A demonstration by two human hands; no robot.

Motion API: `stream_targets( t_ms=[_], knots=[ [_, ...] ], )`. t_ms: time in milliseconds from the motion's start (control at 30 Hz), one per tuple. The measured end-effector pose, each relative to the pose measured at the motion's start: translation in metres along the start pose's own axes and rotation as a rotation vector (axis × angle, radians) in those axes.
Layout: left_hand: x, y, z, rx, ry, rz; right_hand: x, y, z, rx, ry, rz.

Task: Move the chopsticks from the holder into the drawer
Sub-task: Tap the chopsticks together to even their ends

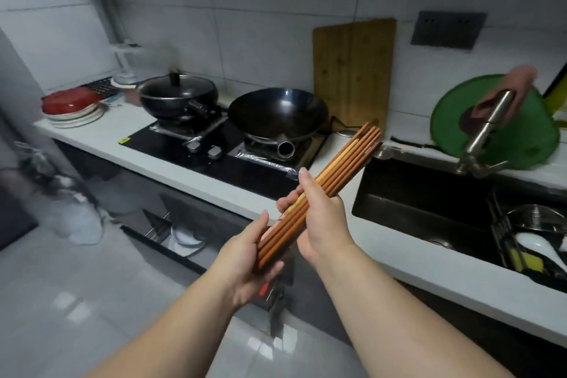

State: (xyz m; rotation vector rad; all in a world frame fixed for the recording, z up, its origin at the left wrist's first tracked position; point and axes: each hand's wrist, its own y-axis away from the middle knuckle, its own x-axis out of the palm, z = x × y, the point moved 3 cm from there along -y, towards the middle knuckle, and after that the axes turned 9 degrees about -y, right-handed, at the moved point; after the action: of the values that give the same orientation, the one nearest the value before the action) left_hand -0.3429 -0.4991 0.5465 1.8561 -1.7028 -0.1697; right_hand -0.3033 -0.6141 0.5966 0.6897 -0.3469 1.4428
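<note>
A bundle of several brown wooden chopsticks (343, 163) slants from lower left to upper right above the counter's front edge. My left hand (251, 267) cups the lower ends of the bundle from below. My right hand (319, 218) wraps around the middle of the sticks. Below and left of my hands, the drawer (171, 242) under the counter stands pulled out, with plates and a wire rack inside. I cannot make out a chopstick holder.
A hob with a lidded black pan (178, 95) and a wok (276, 113) sits on the counter (101, 144). A wooden cutting board (352, 70) leans on the wall. To the right are a dark sink (429, 202), a faucet (487, 129), a green lid (515, 132) and a dish rack (527, 239).
</note>
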Motion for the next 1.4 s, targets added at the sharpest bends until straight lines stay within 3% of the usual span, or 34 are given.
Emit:
stream_targets(
  t_ms=[267, 400, 633, 767, 933, 1200, 1400],
  knots=[
    [-0.084, 0.009, -0.028, 0.026, 0.306, -0.102, 0.067, 0.009, -0.067, 0.022, -0.023, 0.086],
    [-0.169, 0.006, -0.052, 0.082, 0.363, -0.208, 0.132, 0.013, -0.13, 0.084, -0.07, 0.096],
    [-0.305, -0.018, -0.081, 0.04, 0.046, -0.285, 0.215, -0.001, -0.244, 0.211, -0.142, -0.046],
    [-0.334, -0.041, -0.073, -0.028, 0.033, -0.248, 0.231, -0.02, -0.277, 0.228, -0.109, -0.151],
    [-0.364, -0.08, -0.076, -0.041, 0.275, -0.297, 0.228, -0.059, -0.294, 0.202, -0.122, -0.209],
    [-0.377, -0.142, -0.083, -0.078, 0.342, -0.354, 0.236, -0.125, -0.337, 0.279, -0.048, -0.164],
    [-0.382, -0.194, -0.066, -0.144, 0.374, -0.255, 0.224, -0.171, -0.366, 0.301, -0.056, -0.181]
  ],
)
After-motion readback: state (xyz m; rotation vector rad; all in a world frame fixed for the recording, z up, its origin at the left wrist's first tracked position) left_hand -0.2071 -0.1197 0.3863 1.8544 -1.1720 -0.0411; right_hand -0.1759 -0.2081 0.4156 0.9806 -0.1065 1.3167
